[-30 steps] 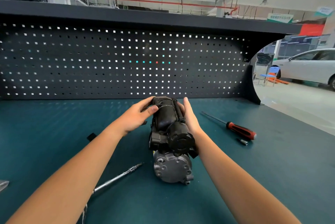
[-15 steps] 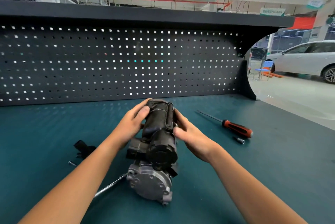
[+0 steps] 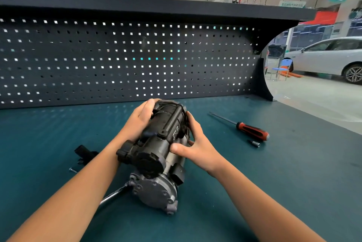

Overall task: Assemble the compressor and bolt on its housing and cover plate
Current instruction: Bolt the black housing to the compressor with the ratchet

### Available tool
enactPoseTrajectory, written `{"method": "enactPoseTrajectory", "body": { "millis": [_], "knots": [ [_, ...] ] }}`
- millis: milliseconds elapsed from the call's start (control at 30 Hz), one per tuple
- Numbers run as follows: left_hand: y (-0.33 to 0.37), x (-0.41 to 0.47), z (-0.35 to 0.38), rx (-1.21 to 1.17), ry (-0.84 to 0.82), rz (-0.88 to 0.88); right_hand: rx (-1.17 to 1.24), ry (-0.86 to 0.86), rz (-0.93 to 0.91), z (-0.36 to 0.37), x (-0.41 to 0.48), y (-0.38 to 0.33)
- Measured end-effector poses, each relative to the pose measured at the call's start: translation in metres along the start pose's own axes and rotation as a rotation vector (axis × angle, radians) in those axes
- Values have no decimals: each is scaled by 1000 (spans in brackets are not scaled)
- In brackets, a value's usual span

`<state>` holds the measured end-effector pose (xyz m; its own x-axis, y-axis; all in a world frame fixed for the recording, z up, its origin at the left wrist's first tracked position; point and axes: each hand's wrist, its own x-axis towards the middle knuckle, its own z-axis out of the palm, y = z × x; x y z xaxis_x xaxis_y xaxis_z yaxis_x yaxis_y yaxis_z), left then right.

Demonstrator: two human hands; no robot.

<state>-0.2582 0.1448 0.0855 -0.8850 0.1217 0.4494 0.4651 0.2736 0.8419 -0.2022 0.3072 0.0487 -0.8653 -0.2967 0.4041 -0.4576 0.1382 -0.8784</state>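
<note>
Bench mat: we saw a dark teal mat (image 3: pixel 293 173) under everything on the bench.
Chrome bar: a slim chrome tool bar (image 3: pixel 113 195) lay at the near left, its far end running in behind the compressor's grey end; we could not tell if they touched.
Compressor: the compressor (image 3: pixel 156 153) sat mid-bench, lengthwise, with its grey cast end (image 3: pixel 154 190) nearest us and down on the mat, and its black body leaning away and a little left.
Bolt: one small bolt (image 3: pixel 72 170) lay loose on the mat, left of the left forearm.
Black part: a small black part (image 3: pixel 84 152) lay just beyond the bolt, apart from the compressor.
Right hand: the right hand (image 3: pixel 195 143) was clamped on the compressor's right flank, thumb pressed by the round black cap, fingers curled round behind.
Left hand: the left hand (image 3: pixel 141 118) gripped the far upper end, fingers wrapped over the top.
Socket bit: a short silver socket bit (image 3: pixel 254 143) lay to the right, just beside the screwdriver's handle.
Screwdriver: a red-and-black screwdriver (image 3: pixel 250 131) lay flat, shaft pointing away and left.
Pegboard: a dark pegboard (image 3: pixel 117 65) stood along the bench's back edge.
Chair: we saw a blue chair (image 3: pixel 282 66) on the floor beyond.
Car: a white car (image 3: pixel 329 55) stood farthest off, at right.
</note>
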Motion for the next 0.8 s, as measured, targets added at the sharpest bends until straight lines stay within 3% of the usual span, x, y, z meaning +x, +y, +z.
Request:
{"method": "enactPoseTrajectory", "body": {
  "millis": [200,433,567,667,800],
  "knots": [
    [4,-7,9,-16,69,56,121,16,40,-12,0,4],
    [4,-5,8,109,83,94,210,173,82,-4,1,-2],
    [5,-9,6,26,39,85,188,239,128,3,-5,-15],
    [5,-8,-1,95,29,97,162,204,130,20,-7,-24],
    [2,-6,-13,272,-2,-96,146,259,120,30,-13,-30]
  ]
}}
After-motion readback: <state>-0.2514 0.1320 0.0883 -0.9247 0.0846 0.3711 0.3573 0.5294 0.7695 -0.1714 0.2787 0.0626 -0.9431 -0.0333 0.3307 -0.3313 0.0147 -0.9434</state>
